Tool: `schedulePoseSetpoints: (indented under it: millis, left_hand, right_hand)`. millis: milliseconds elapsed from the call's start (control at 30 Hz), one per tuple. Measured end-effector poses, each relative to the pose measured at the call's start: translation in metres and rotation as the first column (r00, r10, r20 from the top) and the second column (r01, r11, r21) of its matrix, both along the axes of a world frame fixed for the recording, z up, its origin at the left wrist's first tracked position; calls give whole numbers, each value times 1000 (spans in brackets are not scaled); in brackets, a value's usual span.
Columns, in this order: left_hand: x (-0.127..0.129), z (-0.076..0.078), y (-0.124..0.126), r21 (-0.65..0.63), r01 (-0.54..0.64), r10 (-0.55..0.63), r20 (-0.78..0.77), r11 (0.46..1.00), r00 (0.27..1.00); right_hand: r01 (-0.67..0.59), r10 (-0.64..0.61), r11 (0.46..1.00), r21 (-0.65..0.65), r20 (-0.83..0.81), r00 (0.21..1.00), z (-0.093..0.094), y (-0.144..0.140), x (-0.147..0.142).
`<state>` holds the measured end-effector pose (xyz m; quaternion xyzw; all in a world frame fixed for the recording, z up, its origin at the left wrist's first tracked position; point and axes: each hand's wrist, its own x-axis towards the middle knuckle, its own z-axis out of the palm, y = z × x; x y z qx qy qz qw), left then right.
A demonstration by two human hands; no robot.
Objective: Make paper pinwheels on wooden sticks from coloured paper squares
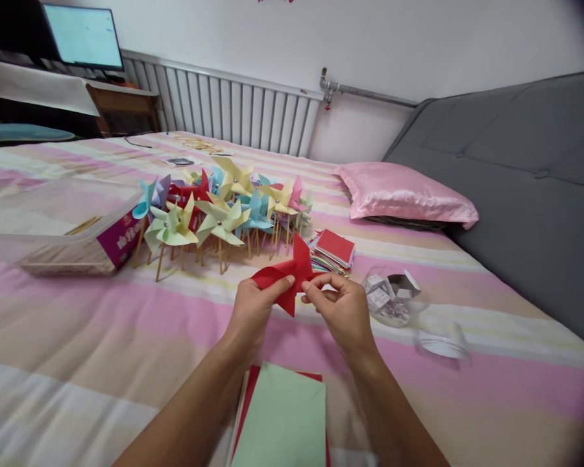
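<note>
Between my two hands is a red paper pinwheel [299, 259], held up above the striped bedspread. My left hand [257, 301] is closed on its left side, with the thumb pressed near the centre. On the right, my right hand [339, 308] pinches the pinwheel close to its middle with thumb and fingertips. Whether a pin is between those fingertips is hidden. Below my wrists lies a stack of paper [285, 415], light green on top with red sheets under it. Just behind the hands sits a pile of small paper squares [335, 246], red uppermost.
Many finished pinwheels [220, 224] on sticks stand beyond my left hand. A clear plastic box [126, 224] with wooden sticks [68, 259] lies at left. To the right are an open clear container [392, 298] of small parts and a clear lid [442, 342]. A pink pillow [409, 194] lies farther back.
</note>
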<state>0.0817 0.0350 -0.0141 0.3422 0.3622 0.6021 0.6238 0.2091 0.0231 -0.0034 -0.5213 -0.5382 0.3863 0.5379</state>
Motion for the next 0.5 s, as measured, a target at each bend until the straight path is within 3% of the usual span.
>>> schedulePoseSetpoints:
  millis: [500]
  left_hand:
    - [0, 0, 1, 60, -8, 16, -131, 998, 991]
  right_hand:
    - [-20, 22, 1000, -21, 70, 997, 2, 2, 7]
